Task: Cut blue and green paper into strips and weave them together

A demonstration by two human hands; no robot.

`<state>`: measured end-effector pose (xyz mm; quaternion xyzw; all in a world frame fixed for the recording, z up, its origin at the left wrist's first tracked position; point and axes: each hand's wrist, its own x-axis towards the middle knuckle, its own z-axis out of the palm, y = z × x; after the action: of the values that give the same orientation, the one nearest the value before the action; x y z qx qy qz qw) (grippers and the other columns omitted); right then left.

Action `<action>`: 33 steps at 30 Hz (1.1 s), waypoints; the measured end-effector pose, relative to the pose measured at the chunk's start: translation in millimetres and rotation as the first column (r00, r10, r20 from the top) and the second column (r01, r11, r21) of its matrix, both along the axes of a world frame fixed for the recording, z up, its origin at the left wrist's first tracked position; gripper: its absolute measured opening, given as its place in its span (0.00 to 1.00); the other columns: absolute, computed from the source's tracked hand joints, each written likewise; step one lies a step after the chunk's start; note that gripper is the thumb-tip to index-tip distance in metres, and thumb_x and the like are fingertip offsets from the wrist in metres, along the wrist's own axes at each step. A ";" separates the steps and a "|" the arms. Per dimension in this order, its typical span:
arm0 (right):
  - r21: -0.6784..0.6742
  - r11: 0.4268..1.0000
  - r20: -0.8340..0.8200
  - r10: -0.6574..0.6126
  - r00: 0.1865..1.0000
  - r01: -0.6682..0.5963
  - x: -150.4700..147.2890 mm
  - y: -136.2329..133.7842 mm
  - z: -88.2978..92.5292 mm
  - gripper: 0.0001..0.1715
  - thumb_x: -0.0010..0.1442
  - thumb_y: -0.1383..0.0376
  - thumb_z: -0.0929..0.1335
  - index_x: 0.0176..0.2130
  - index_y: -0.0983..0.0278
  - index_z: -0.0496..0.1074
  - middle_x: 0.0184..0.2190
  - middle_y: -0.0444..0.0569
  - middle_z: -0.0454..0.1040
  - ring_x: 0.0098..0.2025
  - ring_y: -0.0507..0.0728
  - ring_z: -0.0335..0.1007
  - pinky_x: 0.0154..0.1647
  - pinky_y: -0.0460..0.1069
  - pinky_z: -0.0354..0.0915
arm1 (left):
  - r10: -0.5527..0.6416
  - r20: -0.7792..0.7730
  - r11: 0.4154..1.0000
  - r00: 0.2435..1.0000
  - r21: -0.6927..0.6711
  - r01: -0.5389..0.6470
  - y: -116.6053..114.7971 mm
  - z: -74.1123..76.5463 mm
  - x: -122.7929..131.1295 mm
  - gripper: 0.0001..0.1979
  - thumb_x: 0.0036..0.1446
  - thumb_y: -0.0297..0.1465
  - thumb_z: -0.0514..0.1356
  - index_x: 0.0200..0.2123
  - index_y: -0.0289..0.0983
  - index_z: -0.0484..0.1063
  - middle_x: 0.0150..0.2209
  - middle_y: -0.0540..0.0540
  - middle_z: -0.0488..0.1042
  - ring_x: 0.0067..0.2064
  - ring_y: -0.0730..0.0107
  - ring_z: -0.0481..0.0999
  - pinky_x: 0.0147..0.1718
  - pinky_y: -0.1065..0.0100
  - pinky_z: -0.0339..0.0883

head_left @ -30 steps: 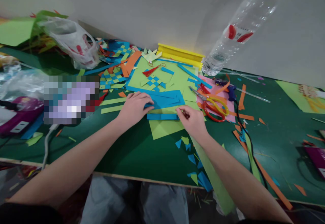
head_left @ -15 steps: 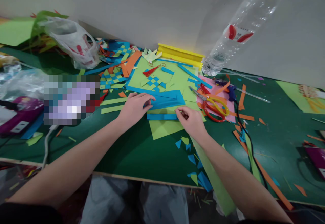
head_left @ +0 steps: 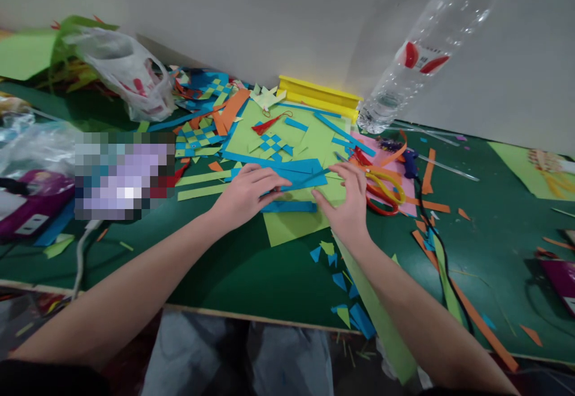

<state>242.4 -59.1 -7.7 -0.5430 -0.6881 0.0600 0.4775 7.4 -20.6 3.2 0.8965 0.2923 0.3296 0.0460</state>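
Pale grey wall rises behind a dark green worktop strewn with cut paper. Low over the middle of it, a thin blue strip runs between the two hands, above a wider blue sheet. The left hand grasps the strip between thumb and fingers. The right hand has its thumb and fingers spread, the upper fingertips at the strip's far end; whether they touch it, I cannot tell. Just nearer the person lie a second blue strip and a light green sheet. Beyond the blue sheet are a blue-and-green woven piece and a red tassel. To the right, scissors with red and yellow handles rest on pink paper, near a dark blue glue gun. Farther back, a yellow holder sits along the wall, beside a clear bottle.
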 end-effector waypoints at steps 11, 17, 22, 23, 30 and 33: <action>-0.080 0.996 0.008 0.031 0.999 -0.031 -0.5 -0.9 0.8 0.04 0.60 0.62 0.69 0.34 0.60 0.74 0.34 0.47 0.78 0.38 0.58 0.73 0.46 0.58 0.66 | -0.031 0.036 0.999 0.999 -0.043 0.033 0.2 -1.5 0.4 0.09 0.63 0.31 0.60 0.47 0.38 0.72 0.37 0.47 0.77 0.38 0.69 0.76 0.42 0.66 0.67; -0.140 0.990 -0.168 -0.051 0.984 0.028 2.6 1.4 3.3 0.04 0.57 0.63 0.70 0.34 0.61 0.74 0.32 0.46 0.77 0.35 0.56 0.73 0.41 0.54 0.68 | 0.064 0.097 0.978 0.993 -0.204 -0.043 0.0 -0.1 -1.6 0.09 0.62 0.31 0.60 0.45 0.37 0.74 0.35 0.47 0.77 0.34 0.71 0.76 0.39 0.67 0.70; -0.179 0.981 -0.328 -0.132 0.935 0.076 6.9 5.7 0.2 0.06 0.55 0.63 0.70 0.34 0.62 0.71 0.32 0.45 0.75 0.36 0.55 0.71 0.43 0.54 0.68 | 0.188 0.129 0.947 0.974 -0.286 -0.145 -0.8 2.3 -2.5 0.07 0.59 0.32 0.62 0.41 0.38 0.77 0.32 0.48 0.78 0.31 0.72 0.76 0.34 0.71 0.71; -0.178 0.981 -0.338 -0.131 0.932 0.074 6.9 5.7 0.1 0.06 0.55 0.63 0.70 0.34 0.62 0.71 0.32 0.45 0.75 0.37 0.55 0.71 0.43 0.54 0.68 | 0.205 0.131 0.941 0.970 -0.300 -0.158 -1.1 3.1 -2.3 0.08 0.59 0.32 0.62 0.41 0.38 0.77 0.32 0.48 0.78 0.30 0.72 0.76 0.33 0.71 0.71; 0.045 0.991 -0.073 0.132 0.989 -0.129 -5.3 -5.4 5.8 0.01 0.59 0.66 0.69 0.36 0.60 0.72 0.31 0.45 0.76 0.34 0.55 0.71 0.41 0.54 0.67 | 0.151 0.236 0.901 0.960 -0.432 -0.036 -5.3 9.1 4.0 0.10 0.57 0.31 0.63 0.42 0.37 0.77 0.33 0.47 0.79 0.33 0.72 0.77 0.34 0.72 0.73; 0.148 0.952 0.120 0.251 0.960 -0.268 -9.9 -9.5 5.7 0.06 0.60 0.68 0.68 0.39 0.59 0.74 0.34 0.47 0.78 0.37 0.56 0.74 0.44 0.56 0.66 | 0.098 0.272 0.876 0.957 -0.479 0.047 -8.5 11.5 8.0 0.10 0.57 0.31 0.62 0.43 0.36 0.76 0.35 0.46 0.79 0.34 0.72 0.78 0.36 0.72 0.73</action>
<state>232.5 -68.6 -2.0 -0.4093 -0.7791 0.0388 0.4733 15.3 -29.1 14.7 0.7953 0.3669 0.3741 0.3048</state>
